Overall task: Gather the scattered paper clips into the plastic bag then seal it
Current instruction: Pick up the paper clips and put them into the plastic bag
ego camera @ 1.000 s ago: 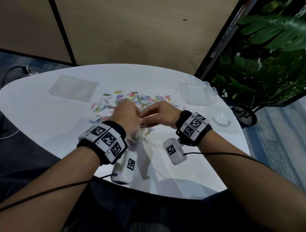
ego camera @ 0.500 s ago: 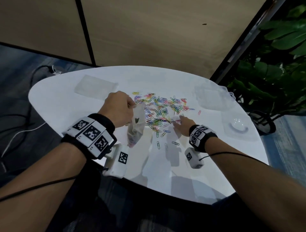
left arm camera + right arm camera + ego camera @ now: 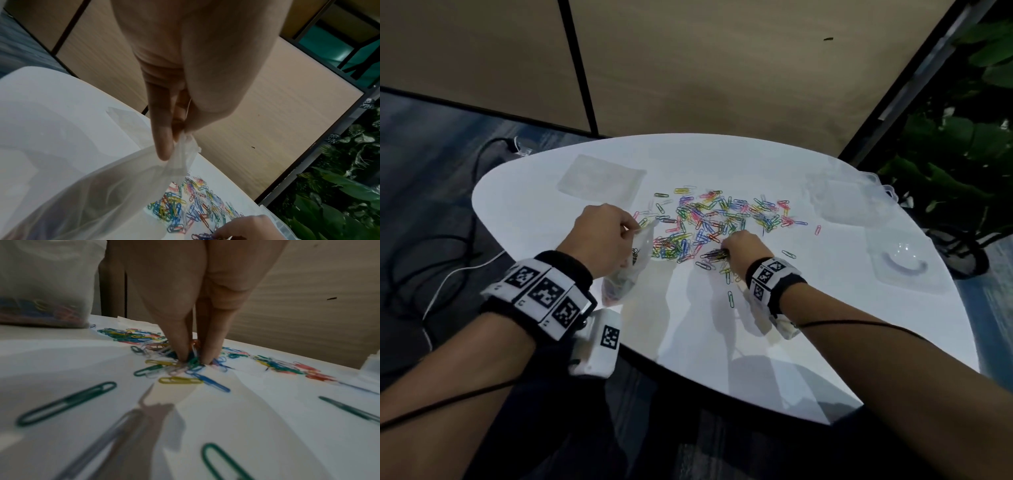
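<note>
Coloured paper clips (image 3: 709, 219) lie scattered across the middle of the white table (image 3: 825, 325). My left hand (image 3: 602, 236) pinches the top edge of a clear plastic bag (image 3: 626, 270) and holds it upright, with several clips at its bottom. In the left wrist view the thumb and fingers (image 3: 164, 139) pinch the bag's rim (image 3: 180, 155). My right hand (image 3: 739, 246) is down on the pile's near edge. Its fingertips (image 3: 183, 353) close on a small bunch of clips (image 3: 193, 360). The bag with clips (image 3: 41, 293) stands to its left.
A flat clear bag (image 3: 601, 180) lies at the table's far left. Clear plastic boxes (image 3: 842, 198) and a lid (image 3: 907, 267) sit at the right. A few stray clips (image 3: 731, 298) lie nearer me. A leafy plant (image 3: 962, 171) stands to the right; cables (image 3: 448, 246) run on the floor.
My right hand left the bag's mouth, reached out to the pile and has now closed its fingers on a bunch of clips. The left hand keeps holding the bag.
</note>
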A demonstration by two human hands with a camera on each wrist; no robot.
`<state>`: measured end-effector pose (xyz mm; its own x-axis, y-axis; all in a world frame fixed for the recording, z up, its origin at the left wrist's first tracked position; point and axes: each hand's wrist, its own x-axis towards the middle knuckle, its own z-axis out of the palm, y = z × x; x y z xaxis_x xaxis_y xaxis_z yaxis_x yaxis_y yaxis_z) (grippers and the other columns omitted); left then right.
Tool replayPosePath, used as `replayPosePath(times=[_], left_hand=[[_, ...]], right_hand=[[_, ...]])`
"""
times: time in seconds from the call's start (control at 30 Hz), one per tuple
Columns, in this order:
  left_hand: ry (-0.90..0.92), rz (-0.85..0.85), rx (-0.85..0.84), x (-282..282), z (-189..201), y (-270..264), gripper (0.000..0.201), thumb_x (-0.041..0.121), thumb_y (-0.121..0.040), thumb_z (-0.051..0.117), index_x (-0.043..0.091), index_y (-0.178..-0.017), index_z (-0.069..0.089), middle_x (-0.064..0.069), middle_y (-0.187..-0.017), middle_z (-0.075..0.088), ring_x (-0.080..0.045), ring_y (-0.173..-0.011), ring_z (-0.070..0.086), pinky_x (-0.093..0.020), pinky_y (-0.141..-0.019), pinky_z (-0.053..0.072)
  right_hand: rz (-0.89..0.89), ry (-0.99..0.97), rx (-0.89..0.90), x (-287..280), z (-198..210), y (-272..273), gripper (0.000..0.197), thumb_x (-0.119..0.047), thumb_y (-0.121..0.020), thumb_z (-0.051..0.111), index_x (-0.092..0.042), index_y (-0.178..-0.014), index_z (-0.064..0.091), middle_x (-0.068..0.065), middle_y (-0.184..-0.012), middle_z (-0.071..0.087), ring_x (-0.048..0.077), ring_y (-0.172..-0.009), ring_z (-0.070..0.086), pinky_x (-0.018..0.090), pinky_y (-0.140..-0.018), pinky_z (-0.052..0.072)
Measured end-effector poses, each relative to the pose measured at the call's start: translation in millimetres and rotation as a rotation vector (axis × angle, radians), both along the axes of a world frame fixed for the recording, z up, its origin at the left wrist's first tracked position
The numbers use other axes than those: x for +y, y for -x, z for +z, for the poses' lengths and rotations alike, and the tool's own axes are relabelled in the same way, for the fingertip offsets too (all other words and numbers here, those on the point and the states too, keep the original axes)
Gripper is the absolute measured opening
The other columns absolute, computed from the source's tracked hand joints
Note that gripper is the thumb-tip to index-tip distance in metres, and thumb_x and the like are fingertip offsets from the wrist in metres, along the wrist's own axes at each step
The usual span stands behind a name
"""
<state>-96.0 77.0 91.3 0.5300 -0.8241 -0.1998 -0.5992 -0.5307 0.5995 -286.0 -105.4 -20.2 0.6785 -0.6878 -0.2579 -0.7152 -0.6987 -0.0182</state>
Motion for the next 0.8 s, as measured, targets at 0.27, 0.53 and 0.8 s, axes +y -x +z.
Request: replayPosePath(times=[0.27, 0.53, 0.8], left_hand=[[-0.071, -0.039, 0.015, -9, 2, 19, 0.025, 0.011, -0.095, 0.053, 0.011, -0.096, 0.078, -0.013, -0.078, 0.078, -0.027, -0.074, 0.076, -0.036, -0.084, 0.062], [-0.078, -0.037, 0.046, -22, 1, 32, 0.025, 0.006, -0.097, 0.052, 0.004, -0.094, 0.077, -0.015, -0.081, 0.078, -0.027, -0.064, 0.077, -0.031, -0.074, 0.063], [-0.005, -0.063, 0.022, -28, -5, 36, 0.025, 0.002, -0.089, 0.052, 0.003, -0.085, 0.077, -0.019, -0.082, 0.075, -0.037, -0.075, 0.074, -0.043, -0.078, 0.063]], right_hand=[[-0.67, -0.55, -0.576, -35, 17, 31, 0.007, -0.024, -0.075, 0.082, -0.017, -0.078, 0.08, 0.001, -0.081, 0.076, 0.019, -0.08, 0.071, 0.03, -0.085, 0.056], [-0.711, -1.475, -1.13, 15, 67, -8, 0.027, 0.003, -0.087, 0.066, 0.012, -0.112, 0.064, 0.02, -0.101, 0.072, 0.026, -0.094, 0.072, 0.024, -0.08, 0.059], [-0.646, -1.398, -0.991, 58, 68, -29, 0.002, 0.007, -0.085, 0.067, 0.008, -0.084, 0.067, 0.02, -0.083, 0.069, 0.022, -0.073, 0.071, 0.022, -0.074, 0.06]])
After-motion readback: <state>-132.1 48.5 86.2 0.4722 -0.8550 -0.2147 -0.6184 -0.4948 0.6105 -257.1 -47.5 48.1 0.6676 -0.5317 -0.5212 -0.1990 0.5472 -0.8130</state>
